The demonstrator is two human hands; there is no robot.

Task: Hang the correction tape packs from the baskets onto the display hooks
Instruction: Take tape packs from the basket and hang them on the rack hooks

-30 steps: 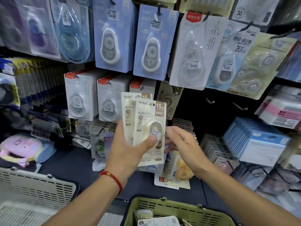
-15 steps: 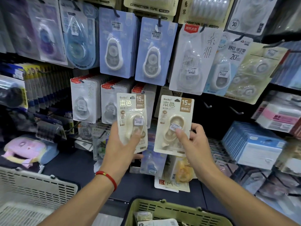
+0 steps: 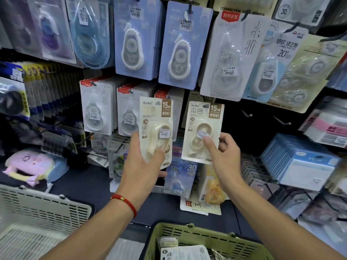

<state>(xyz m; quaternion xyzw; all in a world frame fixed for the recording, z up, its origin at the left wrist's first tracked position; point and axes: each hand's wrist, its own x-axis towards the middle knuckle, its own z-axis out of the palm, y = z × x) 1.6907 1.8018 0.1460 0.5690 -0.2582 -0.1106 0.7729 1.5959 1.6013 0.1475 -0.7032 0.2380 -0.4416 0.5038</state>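
Observation:
My left hand (image 3: pixel 143 166) grips a cream correction tape pack (image 3: pixel 155 117) upright, thumb across its blister, in front of the middle row of hanging packs. My right hand (image 3: pixel 223 158) pinches a second cream pack (image 3: pixel 203 117) of the same kind a little to the right, its top just below the big white pack above. Two bare display hooks (image 3: pixel 247 113) (image 3: pixel 282 121) stick out of the dark panel to the right of it. A green basket (image 3: pixel 169 232) at the bottom centre holds more packs (image 3: pixel 185 252).
A white basket (image 3: pixel 37 209) stands at the lower left. Blue packs (image 3: pixel 137 40), white packs (image 3: pixel 97 106) and others hang in rows above and to the left. Stacked blue boxes (image 3: pixel 300 162) fill the shelf at right. Loose packs (image 3: pixel 180 177) lean on the dark shelf below my hands.
One second ago both cream packs were together in my left hand. My right hand took one and drew it off to the right; both packs now sit slightly higher against the display.

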